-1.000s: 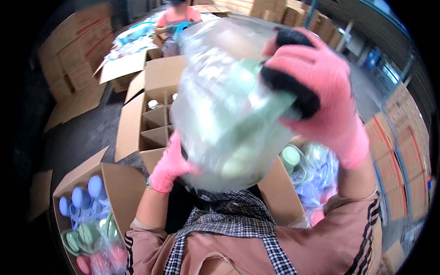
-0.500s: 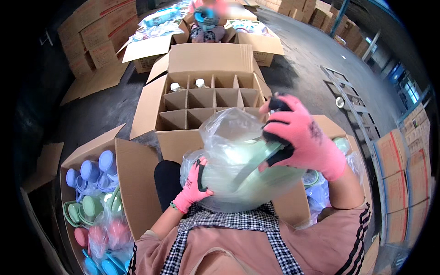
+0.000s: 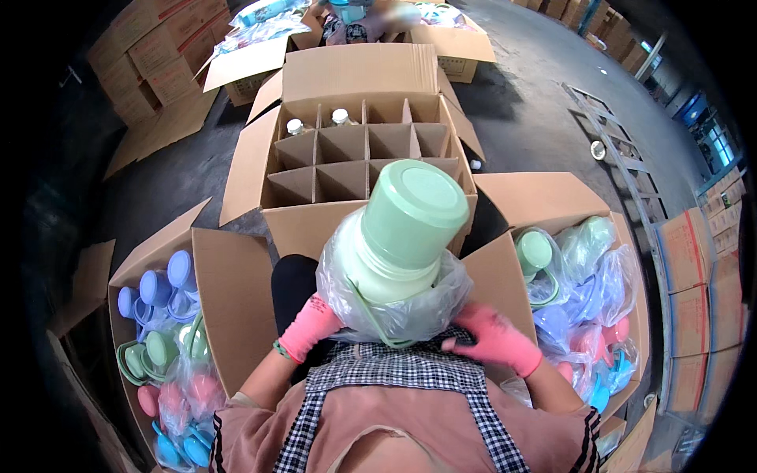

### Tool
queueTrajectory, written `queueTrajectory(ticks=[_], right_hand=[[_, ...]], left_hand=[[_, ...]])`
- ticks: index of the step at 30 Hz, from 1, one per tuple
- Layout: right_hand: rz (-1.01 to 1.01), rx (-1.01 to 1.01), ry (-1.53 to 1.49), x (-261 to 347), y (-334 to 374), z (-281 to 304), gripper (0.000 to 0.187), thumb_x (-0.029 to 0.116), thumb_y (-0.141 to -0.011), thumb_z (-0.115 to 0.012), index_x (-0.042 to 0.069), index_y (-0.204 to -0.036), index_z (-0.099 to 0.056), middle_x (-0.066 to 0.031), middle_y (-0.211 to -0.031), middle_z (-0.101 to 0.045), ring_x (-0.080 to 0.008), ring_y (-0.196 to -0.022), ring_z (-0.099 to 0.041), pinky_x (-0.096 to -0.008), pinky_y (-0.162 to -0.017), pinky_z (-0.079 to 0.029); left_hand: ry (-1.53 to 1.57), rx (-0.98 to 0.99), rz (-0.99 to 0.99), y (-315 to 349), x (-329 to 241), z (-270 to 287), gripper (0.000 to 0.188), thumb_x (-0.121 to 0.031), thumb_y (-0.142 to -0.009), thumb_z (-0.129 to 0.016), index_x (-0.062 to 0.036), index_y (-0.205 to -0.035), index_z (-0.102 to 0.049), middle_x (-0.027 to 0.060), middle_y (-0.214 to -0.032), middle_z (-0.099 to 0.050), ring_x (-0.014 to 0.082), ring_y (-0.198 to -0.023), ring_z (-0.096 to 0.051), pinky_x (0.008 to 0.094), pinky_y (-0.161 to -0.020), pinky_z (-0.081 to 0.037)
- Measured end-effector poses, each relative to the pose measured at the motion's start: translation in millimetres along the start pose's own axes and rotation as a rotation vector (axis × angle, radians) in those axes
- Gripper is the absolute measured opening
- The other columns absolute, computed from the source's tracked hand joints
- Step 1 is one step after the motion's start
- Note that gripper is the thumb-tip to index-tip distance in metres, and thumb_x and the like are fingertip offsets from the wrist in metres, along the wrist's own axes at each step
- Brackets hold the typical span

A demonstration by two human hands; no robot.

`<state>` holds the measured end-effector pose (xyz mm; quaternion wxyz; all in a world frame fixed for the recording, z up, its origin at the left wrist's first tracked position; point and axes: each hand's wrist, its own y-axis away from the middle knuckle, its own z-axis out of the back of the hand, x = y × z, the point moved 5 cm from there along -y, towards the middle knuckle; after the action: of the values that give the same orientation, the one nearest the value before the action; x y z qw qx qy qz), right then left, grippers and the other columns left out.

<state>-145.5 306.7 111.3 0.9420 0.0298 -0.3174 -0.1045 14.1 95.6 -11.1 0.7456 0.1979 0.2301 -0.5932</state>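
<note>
A pale green thermos jug with a cup-shaped lid stands tilted on my lap, lid end up. A clear plastic bag is bunched around its lower part, and a thin green handle hangs at the front. My left hand, in a pink glove, is closed on the bagged jug's lower left side. At the lower right, my right hand has its fingers at the bag's edge, partly hidden behind it, with the thumb sticking out.
Ahead stands a divided carton with two white-capped bottles. Open cartons of coloured, bagged ware flank me at left and right. A co-worker sits beyond between more cartons. A metal frame lies on the floor at right.
The jug has come upright, and its lid now rises out of the bag, which is gathered lower. My right hand has dropped from above the bag to its lower right side.
</note>
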Motion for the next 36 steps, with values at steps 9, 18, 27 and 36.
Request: queueTrajectory(ticks=[9, 18, 27, 36], right_hand=[[0.156, -0.51, -0.109, 4, -51, -37, 0.094, 0.044, -0.059, -0.073, -0.008, -0.124, -0.028, -0.0267, -0.124, -0.033, -0.0394, -0.12, -0.028, -0.0427, -0.1, -0.023], [0.215, -0.356, -0.34, -7, -36, 55, 0.085, 0.048, -0.065, -0.067, -0.006, -0.122, -0.034, -0.0229, -0.126, -0.037, -0.0322, -0.122, -0.031, -0.0404, -0.101, -0.023], [0.634, -0.184, 0.301, 119, -134, 101, 0.073, 0.045, -0.068, -0.062, 0.004, -0.123, -0.038, -0.0254, -0.118, -0.042, -0.0421, -0.108, -0.042, -0.0452, -0.093, -0.034], [0.313, 0.203, 0.447, 142, -141, 112, 0.079, 0.044, -0.063, -0.066, 0.005, -0.124, -0.036, -0.0262, -0.112, -0.044, -0.0369, -0.091, -0.054, -0.0378, -0.078, -0.045]], left_hand=[[1.234, -0.308, 0.446, 48, -10, 39, 0.084, -0.027, -0.068, -0.07, -0.0022, -0.133, -0.022, 0.0111, -0.133, -0.031, 0.0231, -0.121, -0.031, 0.0347, -0.101, -0.024], [-0.003, -0.255, 0.15, 34, -19, -5, 0.098, -0.034, -0.063, -0.071, 0.011, -0.128, -0.013, 0.0317, -0.131, -0.019, 0.0423, -0.12, -0.027, 0.0411, -0.101, -0.024], [0.451, -0.317, 0.221, 89, 6, -76, 0.063, -0.017, -0.068, -0.062, 0.0022, -0.121, -0.035, 0.0285, -0.126, -0.031, 0.0375, -0.105, -0.043, 0.0424, -0.086, -0.037], [0.543, -0.289, -0.167, 5, -75, -36, 0.055, -0.025, -0.076, -0.055, -0.0031, -0.123, -0.036, 0.024, -0.125, -0.036, 0.0338, -0.11, -0.042, 0.0458, -0.09, -0.034]])
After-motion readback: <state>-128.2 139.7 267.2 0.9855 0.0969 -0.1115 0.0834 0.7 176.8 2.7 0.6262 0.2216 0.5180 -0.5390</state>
